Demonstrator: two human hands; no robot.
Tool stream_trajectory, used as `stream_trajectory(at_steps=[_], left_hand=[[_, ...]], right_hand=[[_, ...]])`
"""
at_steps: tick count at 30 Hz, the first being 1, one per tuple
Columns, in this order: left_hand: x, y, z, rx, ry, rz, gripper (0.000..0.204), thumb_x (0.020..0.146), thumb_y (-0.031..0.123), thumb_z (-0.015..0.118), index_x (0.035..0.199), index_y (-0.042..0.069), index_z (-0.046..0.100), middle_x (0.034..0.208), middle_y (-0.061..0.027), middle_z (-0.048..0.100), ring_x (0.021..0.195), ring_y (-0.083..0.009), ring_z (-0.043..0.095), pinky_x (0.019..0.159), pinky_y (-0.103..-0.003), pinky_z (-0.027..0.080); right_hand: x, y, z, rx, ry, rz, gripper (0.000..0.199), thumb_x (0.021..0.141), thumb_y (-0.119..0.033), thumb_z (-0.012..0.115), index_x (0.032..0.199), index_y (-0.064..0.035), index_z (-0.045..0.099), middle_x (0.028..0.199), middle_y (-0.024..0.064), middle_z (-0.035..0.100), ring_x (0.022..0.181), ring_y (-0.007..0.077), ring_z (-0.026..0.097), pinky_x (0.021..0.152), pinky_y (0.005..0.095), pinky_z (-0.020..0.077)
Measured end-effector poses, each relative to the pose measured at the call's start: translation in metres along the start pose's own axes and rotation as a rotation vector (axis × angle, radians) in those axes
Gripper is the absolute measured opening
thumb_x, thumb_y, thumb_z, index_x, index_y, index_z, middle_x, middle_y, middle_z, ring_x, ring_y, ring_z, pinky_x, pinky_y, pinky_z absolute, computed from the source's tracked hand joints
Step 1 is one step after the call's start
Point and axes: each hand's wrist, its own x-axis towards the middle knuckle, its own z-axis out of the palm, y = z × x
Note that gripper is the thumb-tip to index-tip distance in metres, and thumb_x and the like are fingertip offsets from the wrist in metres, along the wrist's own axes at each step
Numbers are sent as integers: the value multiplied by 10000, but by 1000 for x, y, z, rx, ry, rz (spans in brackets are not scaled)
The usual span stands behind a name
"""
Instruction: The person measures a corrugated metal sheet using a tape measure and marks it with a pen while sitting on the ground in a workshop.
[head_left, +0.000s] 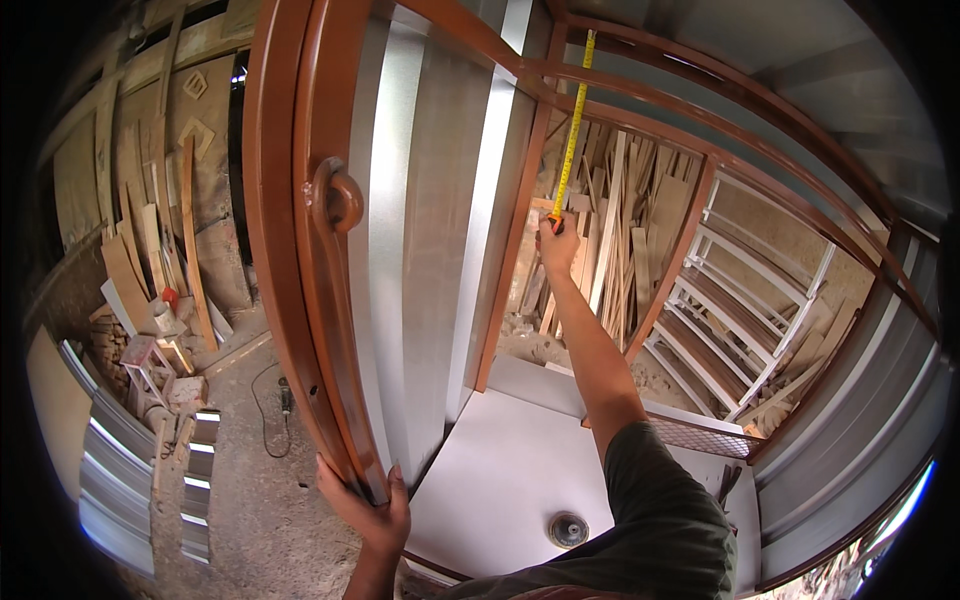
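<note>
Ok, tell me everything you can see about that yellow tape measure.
The tape measure is a narrow yellow blade with dark markings, pulled out long and running nearly straight up from the right hand to the brown frame's top rail. Its case is mostly hidden in the hand; a bit of orange shows there. Wood offcuts stand behind it.

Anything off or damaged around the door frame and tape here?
Nothing stands out. The yellow tape measure runs straight up from the right hand, with no kink. The left hand grips the lower edge of the brown door frame, which shows no damage. Wood offcuts lean in a loose pile behind.
</note>
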Motion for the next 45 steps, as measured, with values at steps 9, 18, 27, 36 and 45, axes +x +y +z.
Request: stream_trajectory(at_steps=[9, 18, 27, 36, 45], left_hand=[[7, 6, -1, 40, 42, 67, 1010, 811, 140, 802, 1540, -118, 153, 1352, -331, 378, 1229, -465, 433, 1030, -554, 343], [3, -3, -2, 17, 15, 46, 999, 814, 148, 798, 1529, -136, 161, 1420, -351, 346, 1306, -498, 387, 1090, -577, 303], [3, -3, 5, -123, 114, -3, 868, 890, 91, 727, 1564, -70, 203, 1573, -296, 297, 1444, -409, 355, 1190, -472, 279], [15, 64, 5, -142, 12, 128, 923, 947, 162, 737, 1564, -82, 95, 1559, -347, 246, 1404, -422, 379, 1181, -515, 339], [4, 37, 6, 410, 207, 90, 927, 939, 423, 734, 1550, -46, 219, 1407, -298, 501, 1185, -402, 595, 970, -506, 508]], right_hand=[[-1, -4, 0, -76, 6, 15, 352, 868, -192, 777, 1098, 40, 645, 804, 114, 646, 663, 186, 636, 605, 347, 525], [3, 10, 8, -172, 50, -50, 363, 850, -217, 783, 1101, 13, 658, 822, 132, 675, 686, 223, 669, 635, 366, 535], [-47, -39, -51, 17, 31, -2, 149, 913, -87, 682, 1044, -40, 631, 710, 14, 567, 592, 90, 563, 507, 277, 473], [-28, -64, -455, -502, 395, -202, 299, 858, -187, 765, 1070, -11, 650, 738, 87, 600, 631, 188, 554, 600, 345, 477], [44, -117, -784, -931, 683, -206, 436, 839, -347, 770, 1083, -7, 649, 868, 215, 686, 814, 397, 676, 759, 467, 528]])
